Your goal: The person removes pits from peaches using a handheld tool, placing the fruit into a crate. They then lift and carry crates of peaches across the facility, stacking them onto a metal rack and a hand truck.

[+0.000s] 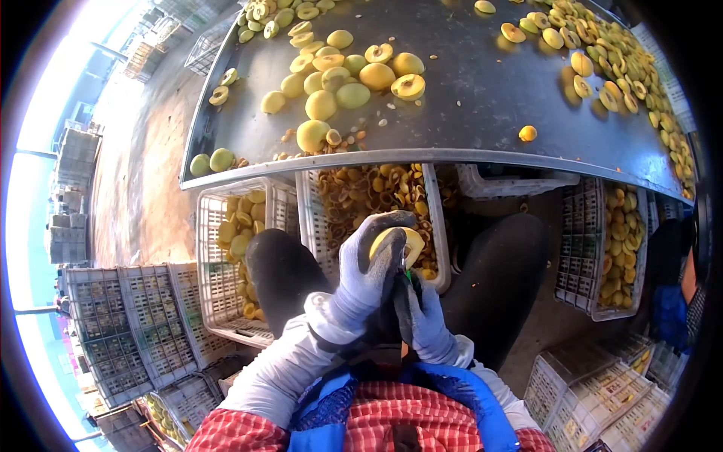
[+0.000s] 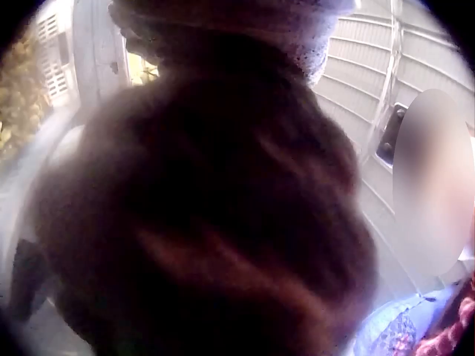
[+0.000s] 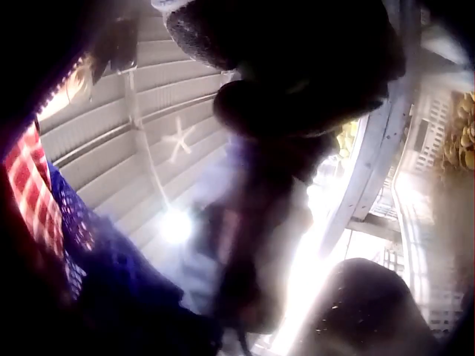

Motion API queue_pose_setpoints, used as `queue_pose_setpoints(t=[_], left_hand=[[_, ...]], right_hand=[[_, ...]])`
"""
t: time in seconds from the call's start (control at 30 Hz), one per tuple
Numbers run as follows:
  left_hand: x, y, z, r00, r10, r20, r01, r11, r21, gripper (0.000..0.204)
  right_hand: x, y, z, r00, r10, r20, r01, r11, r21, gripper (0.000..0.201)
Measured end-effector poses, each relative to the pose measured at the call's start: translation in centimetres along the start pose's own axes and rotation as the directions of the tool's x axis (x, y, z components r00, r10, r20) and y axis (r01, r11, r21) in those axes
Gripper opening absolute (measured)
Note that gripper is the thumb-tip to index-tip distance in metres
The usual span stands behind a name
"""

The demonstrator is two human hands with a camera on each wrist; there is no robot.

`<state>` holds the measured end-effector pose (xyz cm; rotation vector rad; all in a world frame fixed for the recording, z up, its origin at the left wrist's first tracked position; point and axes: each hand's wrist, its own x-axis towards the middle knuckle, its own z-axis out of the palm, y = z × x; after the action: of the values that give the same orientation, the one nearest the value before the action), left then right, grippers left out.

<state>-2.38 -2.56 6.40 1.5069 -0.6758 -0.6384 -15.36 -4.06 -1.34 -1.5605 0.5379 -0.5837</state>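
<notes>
A yellow fruit (image 1: 413,244) is held in the gloved left hand (image 1: 366,261), with the thumb and fingers curled about it, and its pale yellow face is turned towards the right hand (image 1: 428,316). By the right hand, which is placed just below and beside the left, a small tool (image 1: 408,276) with a green part is gripped; its upper end is brought close against the fruit, though whether the flesh is cut into cannot be told. In both wrist views the hands are seen mostly as dark shapes, and the grasp is not made out there. Beneath and beyond the hands, a white crate (image 1: 437,220) is filled with brownish-orange fruit pieces (image 1: 369,188). To the left of the left hand, past a dark-clad knee (image 1: 285,273), whole-looking yellow fruit is held in another crate (image 1: 210,280); well to the right of the right hand, more fruit is contained in a third crate (image 1: 578,248). Ahead of both hands, a metal desk (image 1: 467,98) is spread with fruit: a cluster (image 1: 321,105) of whole and halved ones lies forward and left of the left hand, and a long heap (image 1: 616,64) is banked far forward and right of the right hand.
</notes>
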Motion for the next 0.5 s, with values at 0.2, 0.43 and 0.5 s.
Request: queue_pose_setpoints(t=[0.2,0.43,0.5], left_hand=[[0.7,0.8,-2.0,0.912,-0.211,0.353,0.271,0.954,-0.130,0.040],[-1.3,-3.0,-8.8,0.896,-0.164,-0.413,0.106,0.981,-0.160,0.034],[-0.4,-2.1,-17.7,0.858,0.188,-0.477,0.051,0.895,0.444,0.033]], right_hand=[[2.2,-3.8,-1.9,0.553,0.005,0.833,-0.812,-0.217,0.541,0.042],[3.5,-1.9,-0.6,0.616,0.061,0.785,-0.705,-0.402,0.584,0.047],[3.4,-1.0,-0.9,0.611,0.033,0.791,-0.744,-0.318,0.588,0.047]])
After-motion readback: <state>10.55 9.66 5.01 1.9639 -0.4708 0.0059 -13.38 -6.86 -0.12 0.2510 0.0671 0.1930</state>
